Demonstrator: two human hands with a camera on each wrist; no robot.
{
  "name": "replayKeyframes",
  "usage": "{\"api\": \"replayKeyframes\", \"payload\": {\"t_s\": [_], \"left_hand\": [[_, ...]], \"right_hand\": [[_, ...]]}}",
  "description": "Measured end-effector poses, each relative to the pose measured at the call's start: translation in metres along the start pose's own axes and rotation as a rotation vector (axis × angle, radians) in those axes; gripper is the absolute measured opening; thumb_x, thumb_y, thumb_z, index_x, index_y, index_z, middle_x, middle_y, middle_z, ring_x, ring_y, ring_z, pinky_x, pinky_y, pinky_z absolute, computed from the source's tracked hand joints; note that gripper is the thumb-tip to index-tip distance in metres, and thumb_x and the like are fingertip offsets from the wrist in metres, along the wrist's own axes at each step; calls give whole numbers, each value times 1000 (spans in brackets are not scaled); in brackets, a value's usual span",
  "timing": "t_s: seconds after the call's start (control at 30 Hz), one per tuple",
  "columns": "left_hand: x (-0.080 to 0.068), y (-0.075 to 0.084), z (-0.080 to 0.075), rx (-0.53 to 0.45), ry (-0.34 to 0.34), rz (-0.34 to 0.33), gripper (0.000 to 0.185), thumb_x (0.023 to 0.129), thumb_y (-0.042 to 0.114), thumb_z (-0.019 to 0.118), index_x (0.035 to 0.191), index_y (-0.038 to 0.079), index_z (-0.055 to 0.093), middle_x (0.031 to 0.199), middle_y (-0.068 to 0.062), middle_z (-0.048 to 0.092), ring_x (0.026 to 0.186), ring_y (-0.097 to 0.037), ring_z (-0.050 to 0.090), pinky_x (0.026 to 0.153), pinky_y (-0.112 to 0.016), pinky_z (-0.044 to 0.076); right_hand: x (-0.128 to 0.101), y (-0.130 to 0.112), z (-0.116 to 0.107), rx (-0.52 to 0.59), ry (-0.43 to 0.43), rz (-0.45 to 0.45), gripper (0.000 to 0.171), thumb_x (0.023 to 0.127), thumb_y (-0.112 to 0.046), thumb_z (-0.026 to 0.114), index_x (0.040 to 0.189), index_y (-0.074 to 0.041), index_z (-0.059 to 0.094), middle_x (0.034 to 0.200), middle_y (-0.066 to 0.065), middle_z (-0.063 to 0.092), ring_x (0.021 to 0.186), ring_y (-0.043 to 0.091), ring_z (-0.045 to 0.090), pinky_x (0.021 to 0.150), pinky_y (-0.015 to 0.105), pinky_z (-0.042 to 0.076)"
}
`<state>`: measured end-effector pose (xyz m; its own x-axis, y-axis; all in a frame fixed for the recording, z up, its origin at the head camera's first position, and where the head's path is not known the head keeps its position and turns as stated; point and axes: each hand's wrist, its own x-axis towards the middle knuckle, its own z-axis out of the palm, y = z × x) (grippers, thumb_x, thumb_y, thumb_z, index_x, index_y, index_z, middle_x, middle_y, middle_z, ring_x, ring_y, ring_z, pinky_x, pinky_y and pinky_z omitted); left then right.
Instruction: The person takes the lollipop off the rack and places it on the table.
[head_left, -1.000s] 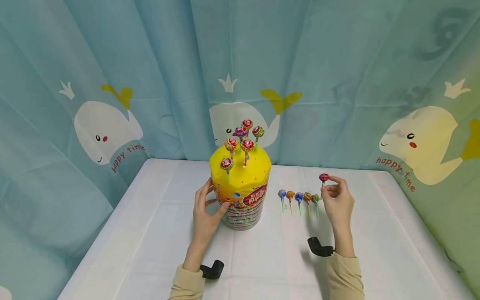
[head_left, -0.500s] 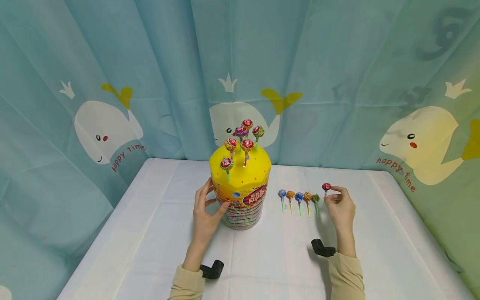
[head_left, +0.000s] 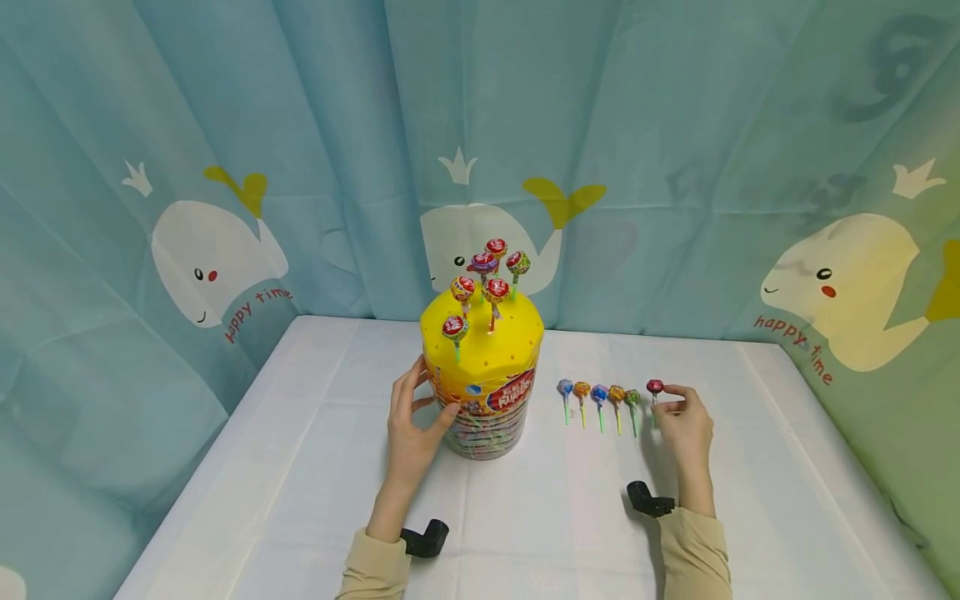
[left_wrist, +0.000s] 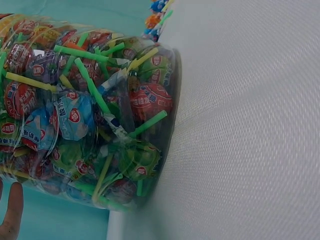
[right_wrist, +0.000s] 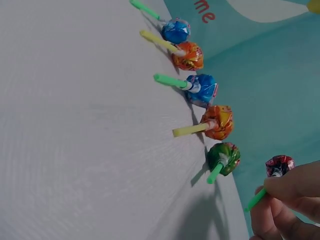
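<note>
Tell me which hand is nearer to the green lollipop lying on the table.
Right. The right hand is just beside the green lollipop, pinching a red lollipop. The left hand rests on the lollipop tub, farther away.

We saw a white tablecloth [right_wrist: 75, 125] of matt woven cloth with a fine ribbed grain. The tub [left_wrist: 90, 115] had a clear, glossy plastic wall; its yellow lid [head_left: 482, 337] looked like smooth plastic. The lollipops [right_wrist: 220, 122] wore crinkled, shiny foil-like wrappers on smooth plastic sticks [right_wrist: 191, 130]. The curtain [head_left: 675, 125] behind was soft, matt printed fabric, hanging in folds.
</note>
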<state>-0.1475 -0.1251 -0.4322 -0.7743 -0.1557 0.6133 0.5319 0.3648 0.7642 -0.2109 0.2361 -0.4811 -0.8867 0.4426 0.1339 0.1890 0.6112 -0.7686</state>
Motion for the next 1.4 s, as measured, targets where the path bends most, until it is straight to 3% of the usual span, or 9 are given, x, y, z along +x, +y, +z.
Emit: {"api": "replayKeyframes", "payload": {"t_s": [0.3,0.7,1.4], "left_hand": [[0,1,0,3,-1,-15,74,77,-3,72,143,-3,39,130,-26,47,118,-31,47,83,-47,51],[-1,0,0,-6,-7,-27,74,78,-2,72,144,-1,39,131,-25,47,118,-30,46,84,-46,51],[-1,0,0,-2,-10,-22,75,77,-4,71,144,-2,38,132,-26,46,118,-31,46,84,-47,51]], "right_hand": [[1,8,4,-25,2,-1,37,83,-8,63,119,0,59,92,24,70,72,27,63,64,30,38],[1,10,8,-54,6,9,37,81,-7,58,117,1,58,90,25,67,78,37,60,65,35,36],[-1,13,8,-93,-4,-2,33,80,-8,62,112,3,60,82,22,66,68,32,57,60,32,35]]}}
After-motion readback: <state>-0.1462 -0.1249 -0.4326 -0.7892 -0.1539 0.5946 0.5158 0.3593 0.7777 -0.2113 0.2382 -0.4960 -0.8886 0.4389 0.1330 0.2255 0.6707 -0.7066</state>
